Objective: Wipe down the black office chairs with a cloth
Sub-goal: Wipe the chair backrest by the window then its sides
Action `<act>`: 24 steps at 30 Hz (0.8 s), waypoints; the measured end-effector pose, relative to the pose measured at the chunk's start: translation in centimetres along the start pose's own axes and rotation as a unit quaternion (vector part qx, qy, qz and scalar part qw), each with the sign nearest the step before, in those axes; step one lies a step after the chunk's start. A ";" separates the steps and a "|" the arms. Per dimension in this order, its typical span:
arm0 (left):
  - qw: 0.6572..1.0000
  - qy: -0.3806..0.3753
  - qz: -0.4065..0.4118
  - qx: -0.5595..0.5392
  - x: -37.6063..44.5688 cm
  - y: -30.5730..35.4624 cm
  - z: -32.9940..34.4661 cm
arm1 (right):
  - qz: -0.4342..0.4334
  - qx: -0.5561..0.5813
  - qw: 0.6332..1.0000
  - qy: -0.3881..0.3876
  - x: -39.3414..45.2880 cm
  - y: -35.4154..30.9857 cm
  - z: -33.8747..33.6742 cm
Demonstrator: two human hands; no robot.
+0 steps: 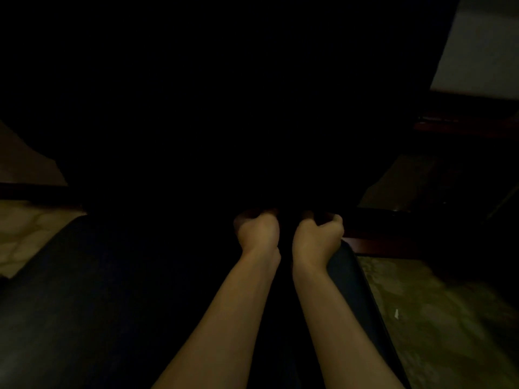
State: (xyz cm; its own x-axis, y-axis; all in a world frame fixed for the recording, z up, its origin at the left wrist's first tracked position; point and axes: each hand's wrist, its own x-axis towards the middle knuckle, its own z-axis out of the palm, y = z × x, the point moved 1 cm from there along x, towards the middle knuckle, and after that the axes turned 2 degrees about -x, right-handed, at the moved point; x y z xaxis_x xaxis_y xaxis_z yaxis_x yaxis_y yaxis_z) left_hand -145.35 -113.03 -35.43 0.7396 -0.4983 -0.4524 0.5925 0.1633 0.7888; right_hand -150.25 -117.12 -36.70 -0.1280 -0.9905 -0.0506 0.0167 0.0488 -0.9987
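Note:
The scene is very dim. A black office chair fills the view, with its backrest ahead and its seat below me. My left hand and my right hand are side by side where the seat meets the backrest, toward the seat's right side. Both have their fingers curled tight. A darker strip that looks like a dark cloth runs between my forearms up to the hands, and both seem to grip it. The fingertips and the cloth's edges are lost in the dark.
A reddish wooden armrest lies just right of my right hand, and another dark rail is at the left. Patterned floor with a small white scrap shows on the right. A pale surface is at the top right.

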 end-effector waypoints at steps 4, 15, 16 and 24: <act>0.999 0.037 0.036 -0.010 1.0 0.9 -1.1 | -0.007 -0.017 1.000 -0.024 -0.5 -0.2 1.7; 0.988 0.108 0.101 -0.048 2.7 4.4 -5.3 | 0.022 -0.028 0.997 -0.063 -4.3 -0.4 7.5; 0.987 0.112 0.099 -0.052 2.8 4.7 -5.8 | 0.025 -0.023 0.997 -0.066 -4.8 -0.4 7.9; 0.979 0.151 0.108 -0.090 3.6 8.3 -10.5 | 0.011 -0.035 0.995 -0.097 -9.7 0.3 12.2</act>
State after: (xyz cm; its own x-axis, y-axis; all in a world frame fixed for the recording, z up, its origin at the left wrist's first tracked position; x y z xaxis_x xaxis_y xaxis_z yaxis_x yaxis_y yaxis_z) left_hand -134.42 -104.52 -34.86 0.8984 -0.1658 -0.4067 0.4384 0.3972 0.8063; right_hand -136.88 -109.10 -36.36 0.0656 -0.9949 -0.0762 -0.0532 0.0728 -0.9959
